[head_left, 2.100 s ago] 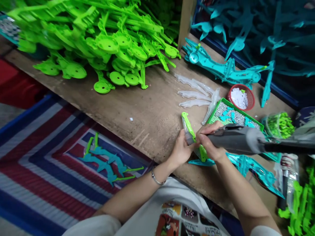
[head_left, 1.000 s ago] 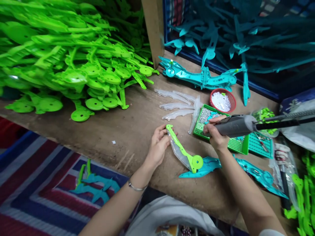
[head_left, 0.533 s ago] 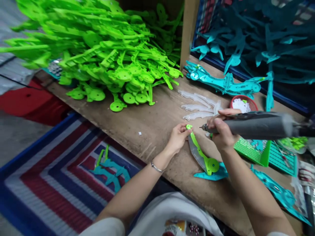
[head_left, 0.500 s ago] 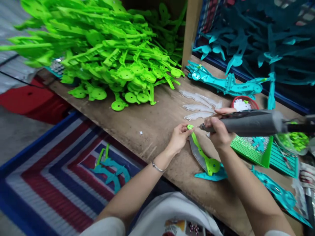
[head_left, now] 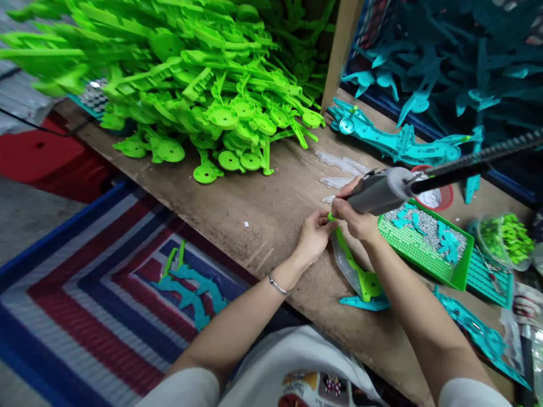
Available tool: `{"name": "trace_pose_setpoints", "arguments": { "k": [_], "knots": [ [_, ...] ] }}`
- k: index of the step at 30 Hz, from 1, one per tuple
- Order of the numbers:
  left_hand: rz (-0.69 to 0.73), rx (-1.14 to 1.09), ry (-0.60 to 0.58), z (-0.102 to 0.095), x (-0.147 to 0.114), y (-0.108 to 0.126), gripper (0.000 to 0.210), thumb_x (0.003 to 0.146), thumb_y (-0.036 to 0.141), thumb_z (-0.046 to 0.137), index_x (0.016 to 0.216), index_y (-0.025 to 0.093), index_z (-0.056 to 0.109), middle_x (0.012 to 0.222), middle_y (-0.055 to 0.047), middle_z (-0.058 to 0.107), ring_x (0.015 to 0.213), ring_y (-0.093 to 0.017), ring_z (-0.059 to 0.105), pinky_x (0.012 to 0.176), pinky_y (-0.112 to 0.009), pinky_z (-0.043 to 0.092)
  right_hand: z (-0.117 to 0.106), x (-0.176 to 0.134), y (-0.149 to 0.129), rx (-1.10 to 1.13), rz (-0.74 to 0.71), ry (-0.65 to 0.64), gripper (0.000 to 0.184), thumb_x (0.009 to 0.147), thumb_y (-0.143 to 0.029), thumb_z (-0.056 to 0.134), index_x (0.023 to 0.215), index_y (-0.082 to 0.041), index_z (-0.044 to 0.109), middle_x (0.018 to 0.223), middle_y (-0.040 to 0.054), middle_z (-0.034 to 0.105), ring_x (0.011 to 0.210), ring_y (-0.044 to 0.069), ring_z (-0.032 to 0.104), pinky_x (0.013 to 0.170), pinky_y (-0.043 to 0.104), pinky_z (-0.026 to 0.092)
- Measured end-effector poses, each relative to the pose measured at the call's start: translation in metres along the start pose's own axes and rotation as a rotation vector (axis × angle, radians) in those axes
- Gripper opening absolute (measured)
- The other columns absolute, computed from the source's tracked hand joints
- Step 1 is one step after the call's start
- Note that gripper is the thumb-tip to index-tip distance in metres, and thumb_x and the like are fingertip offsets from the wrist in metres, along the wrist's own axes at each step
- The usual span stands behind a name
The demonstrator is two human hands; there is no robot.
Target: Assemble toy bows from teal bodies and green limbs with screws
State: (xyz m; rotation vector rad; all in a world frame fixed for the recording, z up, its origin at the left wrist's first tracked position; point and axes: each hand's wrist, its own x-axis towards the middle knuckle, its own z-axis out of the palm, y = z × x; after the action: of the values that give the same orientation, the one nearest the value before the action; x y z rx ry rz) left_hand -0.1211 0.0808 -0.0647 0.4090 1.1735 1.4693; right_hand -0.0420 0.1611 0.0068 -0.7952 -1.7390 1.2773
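Observation:
My left hand [head_left: 316, 234] pinches the far end of a long lime-green plastic part [head_left: 348, 255], which has a round disc at its near end. A clear plastic piece [head_left: 341, 261] lies along the green part's left side. Under the disc end sits a turquoise plastic part [head_left: 365, 303]. My right hand [head_left: 354, 217] is wrapped round a grey electric screwdriver [head_left: 377, 191], tilted with its cable end up to the right. The screwdriver's tip is hidden behind my right hand, close to the green part's far end, so I cannot tell whether it touches.
A big heap of lime-green parts [head_left: 182, 96] covers the back left. Clear pieces [head_left: 339, 164] lie beyond my hands. To the right stand a green basket of screws [head_left: 460, 274], a red basket [head_left: 445, 198] and a tub of green pieces [head_left: 504, 240]. Turquoise assemblies [head_left: 394, 138] lie behind.
The screwdriver has come left and turned, from nearly level to steeper with its rear end toward me. My right hand has moved in beside my left, which still pinches the green part.

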Motion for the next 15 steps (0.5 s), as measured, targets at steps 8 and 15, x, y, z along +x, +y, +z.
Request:
{"name": "trace_pose_setpoints", "arguments": {
  "k": [8, 15],
  "knots": [
    [-0.007, 0.040, -0.007, 0.001, 0.001, -0.001, 0.052, 0.060, 0.040, 0.090, 0.096, 0.015, 0.062, 0.072, 0.003, 0.066, 0.058, -0.011, 0.060, 0.059, -0.023, 0.049, -0.011, -0.004, -0.011, 0.098, -0.079, 0.046, 0.030, 0.076, -0.048, 0.073, 0.089, -0.025, 0.058, 0.059, -0.0059, 0.053, 0.049, 0.013, 0.053, 0.051, 0.031, 0.048],
    [0.265, 0.745, 0.012, -0.013, -0.005, 0.015, 0.038, 0.078, 0.036, 0.077, 0.110, 0.017, 0.069, 0.103, -0.006, 0.069, 0.076, -0.015, 0.067, 0.080, -0.031, 0.057, -0.115, -0.072, -0.059, 0.026, -0.181, 0.468, 0.018, 0.075, -0.030, 0.073, 0.091, -0.024, 0.067, 0.054, -0.0068, 0.052, 0.043, 0.013, 0.052, 0.049, 0.031, 0.046]
  ]
}}
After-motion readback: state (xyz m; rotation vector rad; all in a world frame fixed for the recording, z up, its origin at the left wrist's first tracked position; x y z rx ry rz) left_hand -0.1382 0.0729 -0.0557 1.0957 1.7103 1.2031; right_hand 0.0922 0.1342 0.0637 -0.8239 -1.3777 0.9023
